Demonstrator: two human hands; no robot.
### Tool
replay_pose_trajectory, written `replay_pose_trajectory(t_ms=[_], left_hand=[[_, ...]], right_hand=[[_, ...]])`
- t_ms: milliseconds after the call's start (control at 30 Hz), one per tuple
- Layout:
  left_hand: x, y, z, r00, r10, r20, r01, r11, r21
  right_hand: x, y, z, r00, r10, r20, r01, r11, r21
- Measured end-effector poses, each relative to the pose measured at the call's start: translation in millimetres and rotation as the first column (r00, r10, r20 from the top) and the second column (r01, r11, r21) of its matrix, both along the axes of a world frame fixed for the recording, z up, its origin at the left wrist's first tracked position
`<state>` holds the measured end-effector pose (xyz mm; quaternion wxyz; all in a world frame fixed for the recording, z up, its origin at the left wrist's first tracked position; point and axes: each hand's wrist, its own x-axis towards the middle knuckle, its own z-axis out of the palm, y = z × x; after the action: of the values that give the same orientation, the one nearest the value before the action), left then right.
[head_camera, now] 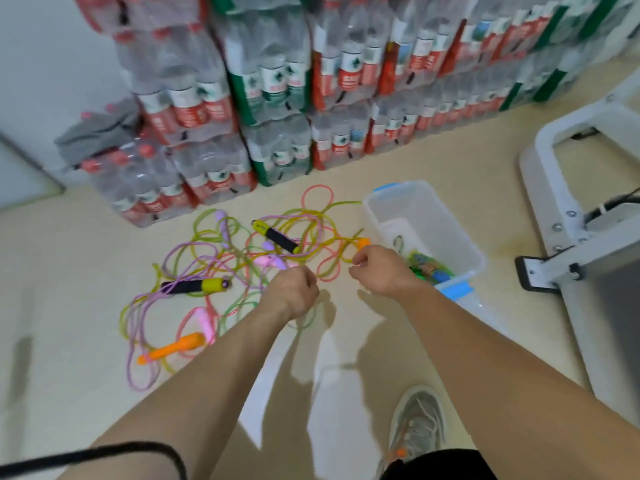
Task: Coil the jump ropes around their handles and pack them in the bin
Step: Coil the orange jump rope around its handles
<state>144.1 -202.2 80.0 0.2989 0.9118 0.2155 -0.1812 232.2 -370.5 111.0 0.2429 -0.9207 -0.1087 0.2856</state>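
I am looking at the stacked packs of bottles (277,147) along the wall, and I am not making out a single word, number or brand name on them. Their labels (349,69) are showing a white band with a small dark green mark above a red band, and the pale lettering on the red is blurring beyond what I can read.

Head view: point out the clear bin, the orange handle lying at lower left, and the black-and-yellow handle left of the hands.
clear bin (426,202): head view, far inner wall.
orange handle (173,348): head view, middle of its shaft.
black-and-yellow handle (192,286): head view, black grip section.
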Motion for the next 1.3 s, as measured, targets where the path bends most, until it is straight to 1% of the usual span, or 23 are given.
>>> replay_pose_trajectory(t_ms=[100, 167, 233, 367, 500, 567, 633, 700, 733, 867, 933, 967, 1000, 1033, 1100, 1167, 1233, 1300], left_hand=[[-54, 29, -3, 0.996, 0.040, -0.084, -0.040, 0.999, -0.002], [-86, 47, -4, 0.992, 0.067, -0.107, -0.067, 0.998, 0.002], [-115, 62, -9, 0.988, 0.105, -0.116, -0.106, 0.994, -0.004], [-165, 90, -30, 0.965, 0.183, -0.187, -0.188, 0.982, -0.011], [-193, 120, -58, 0.924, 0.281, -0.260, -0.275, 0.960, 0.058], [-194, 139, -72, 0.908, 0.349, -0.230, -0.335, 0.937, 0.102], [-190, 160, -87, 0.908, 0.400, -0.127, -0.374, 0.908, 0.188], [-183, 181, -108, 0.931, 0.364, -0.041, -0.336, 0.893, 0.300], [-180, 190, -119, 0.944, 0.329, -0.037, -0.298, 0.893, 0.336], [-169, 206, -148, 0.971, 0.144, -0.193, -0.065, 0.928, 0.366], [-168, 206, -153, 0.974, 0.096, -0.204, -0.010, 0.922, 0.387], [-168, 206, -153, 0.976, 0.093, -0.198, -0.013, 0.929, 0.371], [-168, 206, -149, 0.976, 0.107, -0.188, -0.044, 0.948, 0.314], [-167, 205, -141, 0.976, 0.137, -0.171, -0.097, 0.970, 0.222], [-162, 207, -114, 0.975, 0.182, -0.130, -0.178, 0.983, 0.044], [-156, 208, -79, 0.982, 0.168, -0.090, -0.174, 0.983, -0.054], [-148, 204, -38, 0.987, 0.126, -0.097, -0.140, 0.978, -0.152], [-143, 198, 4, 0.989, 0.114, -0.090, -0.134, 0.954, -0.266]], right_hand=[[-40, 36, -6, 0.991, 0.123, -0.048, -0.122, 0.992, 0.009], [-63, 56, -14, 0.980, 0.186, -0.066, -0.187, 0.982, -0.009], [-82, 72, -25, 0.972, 0.219, -0.088, -0.221, 0.975, -0.019], [-114, 101, -50, 0.943, 0.292, -0.162, -0.304, 0.951, -0.053], [-133, 140, -78, 0.908, 0.346, -0.237, -0.364, 0.930, -0.040], [-138, 159, -94, 0.903, 0.344, -0.257, -0.358, 0.934, -0.011], [-141, 174, -111, 0.900, 0.333, -0.280, -0.340, 0.940, 0.024], [-142, 187, -125, 0.892, 0.344, -0.295, -0.345, 0.937, 0.048], [-141, 192, -132, 0.891, 0.347, -0.292, -0.345, 0.937, 0.061], [-136, 201, -153, 0.913, 0.307, -0.268, -0.285, 0.951, 0.118], [-133, 200, -159, 0.915, 0.287, -0.283, -0.261, 0.957, 0.130], [-132, 200, -160, 0.916, 0.272, -0.294, -0.243, 0.961, 0.133], [-131, 199, -158, 0.918, 0.258, -0.302, -0.231, 0.965, 0.124], [-130, 198, -152, 0.920, 0.246, -0.307, -0.220, 0.969, 0.116], [-132, 198, -134, 0.913, 0.245, -0.326, -0.210, 0.968, 0.139], [-135, 202, -110, 0.903, 0.277, -0.327, -0.208, 0.951, 0.230], [-137, 204, -91, 0.899, 0.310, -0.309, -0.207, 0.923, 0.323], [-140, 206, -70, 0.891, 0.353, -0.285, -0.250, 0.906, 0.341]])
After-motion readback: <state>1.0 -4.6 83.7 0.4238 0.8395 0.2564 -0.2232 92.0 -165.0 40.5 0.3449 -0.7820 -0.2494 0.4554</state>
